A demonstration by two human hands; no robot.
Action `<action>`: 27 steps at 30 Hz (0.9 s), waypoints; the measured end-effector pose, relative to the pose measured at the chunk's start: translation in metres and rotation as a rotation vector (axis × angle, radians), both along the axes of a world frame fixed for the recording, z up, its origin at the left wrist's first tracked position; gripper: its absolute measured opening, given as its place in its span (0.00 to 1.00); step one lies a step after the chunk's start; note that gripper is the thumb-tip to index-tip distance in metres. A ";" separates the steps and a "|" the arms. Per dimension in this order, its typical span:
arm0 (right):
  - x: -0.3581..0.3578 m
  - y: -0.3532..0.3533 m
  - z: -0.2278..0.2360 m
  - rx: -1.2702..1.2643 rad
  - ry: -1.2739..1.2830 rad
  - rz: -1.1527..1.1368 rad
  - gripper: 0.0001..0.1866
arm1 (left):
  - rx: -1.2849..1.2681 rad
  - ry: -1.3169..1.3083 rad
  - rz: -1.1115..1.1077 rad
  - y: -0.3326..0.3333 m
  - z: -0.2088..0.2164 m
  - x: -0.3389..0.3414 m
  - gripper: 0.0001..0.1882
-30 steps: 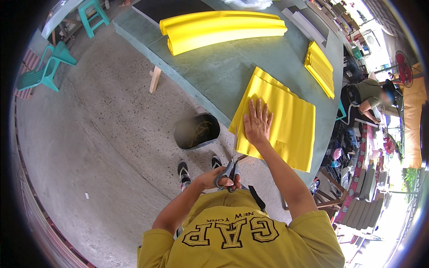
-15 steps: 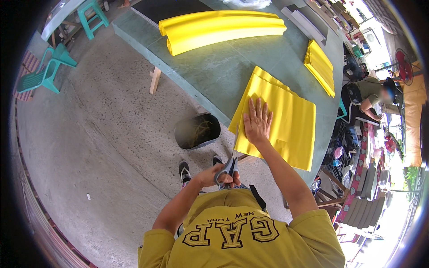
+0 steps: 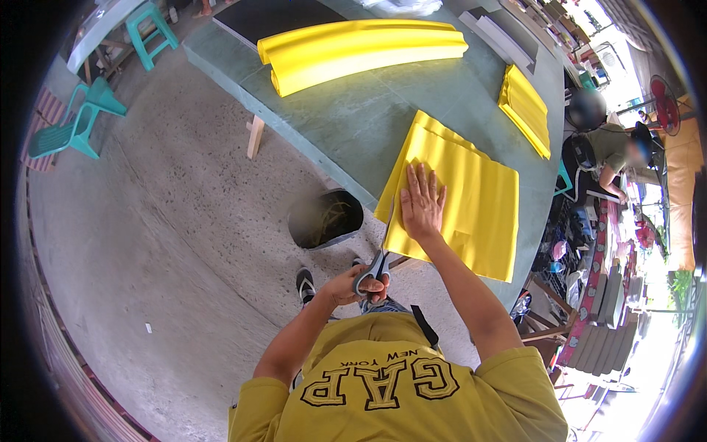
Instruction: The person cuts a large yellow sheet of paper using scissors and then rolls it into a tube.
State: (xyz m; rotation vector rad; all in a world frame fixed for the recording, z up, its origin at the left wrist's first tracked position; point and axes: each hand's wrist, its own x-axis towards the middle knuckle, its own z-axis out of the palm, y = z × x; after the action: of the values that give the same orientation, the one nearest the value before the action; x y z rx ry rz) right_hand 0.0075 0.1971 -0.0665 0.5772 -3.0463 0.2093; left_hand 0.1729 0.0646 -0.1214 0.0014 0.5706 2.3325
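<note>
My left hand [image 3: 350, 286] grips grey-handled scissors [image 3: 380, 265], its fingers through the loops. The blades reach up to the near left edge of a folded stack of yellow sheet material [image 3: 482, 214]. My right hand [image 3: 423, 205] lies flat on that stack, fingers stretched out, close to its left edge. Under the stack is a green-topped table [image 3: 353, 121], and the stack's near edge hangs past the tabletop. Farther back, a long yellow roll [image 3: 364, 55] of similar material lies across the table. A smaller folded yellow piece [image 3: 524, 110] rests near the right edge.
A black bin [image 3: 326, 219] stands on the floor by the table's near left edge. Green plastic stool [image 3: 151, 33] and chair [image 3: 79, 121] are at the far left. Another person [image 3: 615, 151] sits at right, near a red fan [image 3: 664, 104] and stacked grey pieces [image 3: 600, 324].
The scissors and my left hand have shifted slightly to the left and toward me. My right hand stays flat on the yellow stack.
</note>
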 end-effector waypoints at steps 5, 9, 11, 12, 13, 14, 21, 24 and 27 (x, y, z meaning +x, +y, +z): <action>0.000 0.002 -0.001 0.032 0.017 0.008 0.27 | -0.099 0.075 -0.027 0.000 0.014 -0.012 0.16; 0.000 0.000 0.001 0.017 0.019 0.009 0.27 | -0.145 0.115 -0.023 -0.004 0.014 -0.018 0.16; 0.001 0.000 0.000 0.001 0.018 0.011 0.27 | -0.196 0.116 -0.038 -0.006 0.017 -0.018 0.15; 0.000 0.001 0.001 -0.013 0.021 0.012 0.27 | -0.242 0.111 -0.060 -0.008 0.022 -0.019 0.16; -0.001 0.002 0.002 -0.026 0.024 0.014 0.27 | -0.289 0.107 -0.081 -0.010 0.028 -0.018 0.16; -0.004 0.006 -0.001 -0.155 0.003 0.006 0.27 | -0.336 0.102 -0.100 -0.012 0.034 -0.018 0.16; -0.022 0.036 0.010 -0.451 0.154 0.095 0.23 | -0.328 0.149 -0.140 -0.002 0.057 0.016 0.17; -0.011 0.031 0.008 -0.137 0.107 0.097 0.25 | -0.294 0.071 -0.087 0.005 0.047 0.031 0.18; -0.003 0.032 0.002 -0.057 0.055 0.085 0.26 | -0.245 0.052 -0.038 0.012 0.045 0.021 0.18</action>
State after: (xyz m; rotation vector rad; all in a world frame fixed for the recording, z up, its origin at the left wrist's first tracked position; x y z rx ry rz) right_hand 0.0048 0.2287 -0.0647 0.6976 -2.9549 0.2763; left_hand 0.1944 0.0764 -0.0760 -0.0405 0.8717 2.2172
